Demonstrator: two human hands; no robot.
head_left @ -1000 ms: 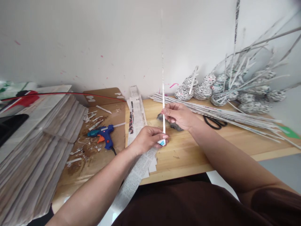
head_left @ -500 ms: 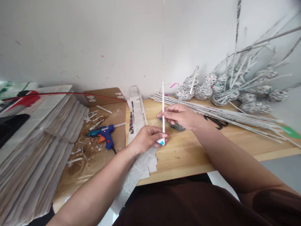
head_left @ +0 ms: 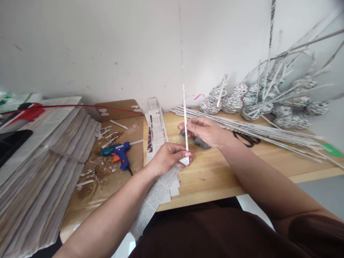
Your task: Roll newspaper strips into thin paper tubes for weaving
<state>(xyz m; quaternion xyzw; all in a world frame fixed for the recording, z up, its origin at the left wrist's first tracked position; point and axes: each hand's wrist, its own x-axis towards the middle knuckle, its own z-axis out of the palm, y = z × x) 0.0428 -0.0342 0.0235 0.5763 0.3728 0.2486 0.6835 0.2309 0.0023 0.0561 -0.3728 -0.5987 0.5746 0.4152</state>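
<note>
A thin white rolled newspaper tube (head_left: pixel 184 104) stands nearly upright before me, its top fading against the wall. My left hand (head_left: pixel 169 157) pinches its lower end between thumb and fingers, where a bit of loose printed paper flares out. Higher up, my right hand (head_left: pixel 208 132) has its thumb and fingertips closed around the tube. Behind the right hand lies a dark grey lump (head_left: pixel 201 142), partly hidden. Long strips of newspaper (head_left: pixel 158 132) run under my left wrist and hang over the table's front edge.
A blue glue gun (head_left: pixel 122 154) lies on stained cardboard (head_left: pixel 137 154) among paper scraps. Stacked newspapers (head_left: pixel 64 154) rise at left. Finished paper tubes (head_left: pixel 258 130) and black-handled scissors (head_left: pixel 251 141) lie at right, below woven paper gourd shapes (head_left: pixel 232 104) along the wall.
The tube has turned in my fingers and its top leans further left. The blue patch at its lower end has given way to printed paper. Both hands stay nearly in place.
</note>
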